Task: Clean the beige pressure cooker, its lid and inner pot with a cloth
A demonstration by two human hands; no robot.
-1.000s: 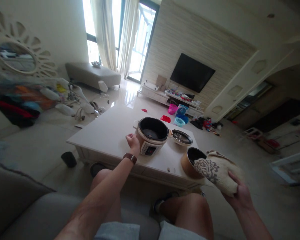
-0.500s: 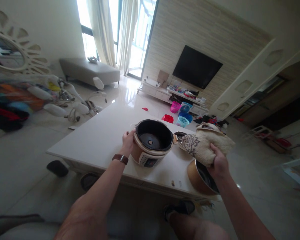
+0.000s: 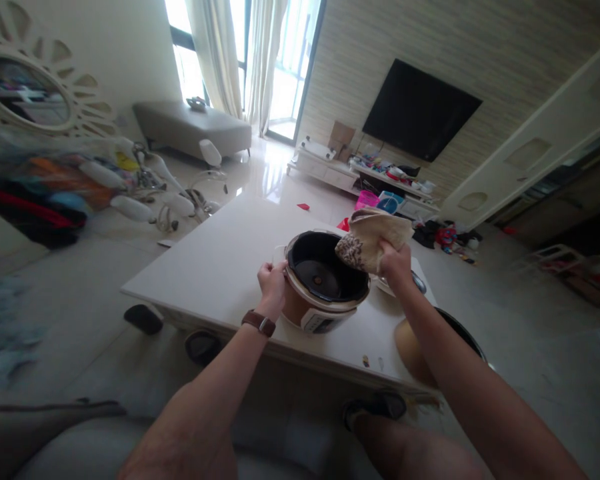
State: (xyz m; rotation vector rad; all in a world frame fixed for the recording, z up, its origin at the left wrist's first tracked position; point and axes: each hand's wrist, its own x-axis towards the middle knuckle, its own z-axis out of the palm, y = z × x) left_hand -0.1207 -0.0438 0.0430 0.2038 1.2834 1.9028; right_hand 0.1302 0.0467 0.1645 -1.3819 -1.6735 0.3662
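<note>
An open electric pressure cooker without its lid stands on the white table, its dark inside facing up. My left hand grips the handle at the cooker's left rim, fingers closed. A folded cream cloth with a brown pattern is clasped in my right hand, over the right side of the cooker's opening. Under my right forearm a golden-brown inner pot rests at the table's right end, partly hidden. The cooker's lid seems to lie behind my right wrist, mostly covered.
Two small items lie near the table's front edge. Beyond the table are a pink basket and a low TV cabinet. A bicycle-like frame stands on the left, with a grey bench behind it.
My right hand has carried the cloth leftward, from above the inner pot to over the cooker's opening. My left hand stays on the cooker's handle. The view has shifted slightly.
</note>
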